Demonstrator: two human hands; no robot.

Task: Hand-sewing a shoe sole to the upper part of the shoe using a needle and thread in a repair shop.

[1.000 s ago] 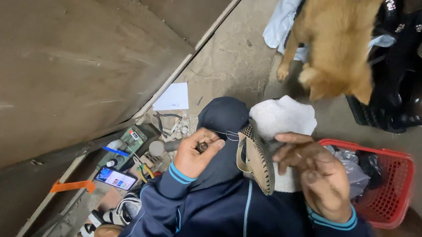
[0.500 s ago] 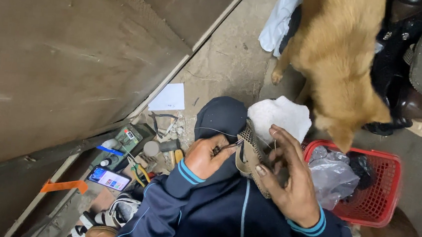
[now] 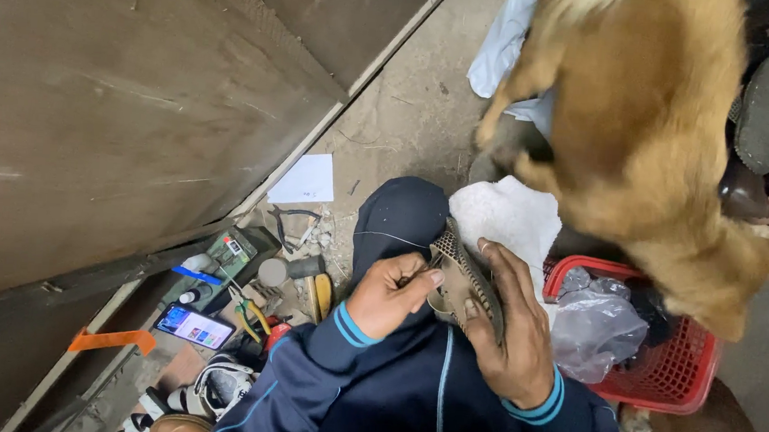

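Observation:
In the head view I sit on the floor in dark blue clothes. My right hand (image 3: 507,328) grips a tan perforated shoe part (image 3: 460,271) on my knee (image 3: 400,217). My left hand (image 3: 390,293) is closed beside it, pinching something small at the shoe's edge; a thin pale thread (image 3: 387,237) runs from there across my knee. A white cloth (image 3: 506,217) lies just beyond the shoe.
A tan dog (image 3: 643,135) stands close at the upper right, over a red plastic basket (image 3: 689,377) holding a clear bag (image 3: 598,326). Left of my leg lie pliers (image 3: 251,313), a phone (image 3: 194,327), small tools, a white paper (image 3: 306,181) and a sneaker (image 3: 214,389). A brown wall (image 3: 121,107) fills the left.
My right hand has moved in from the basket side and taken hold of the shoe. The dog has walked further right and closer over the basket.

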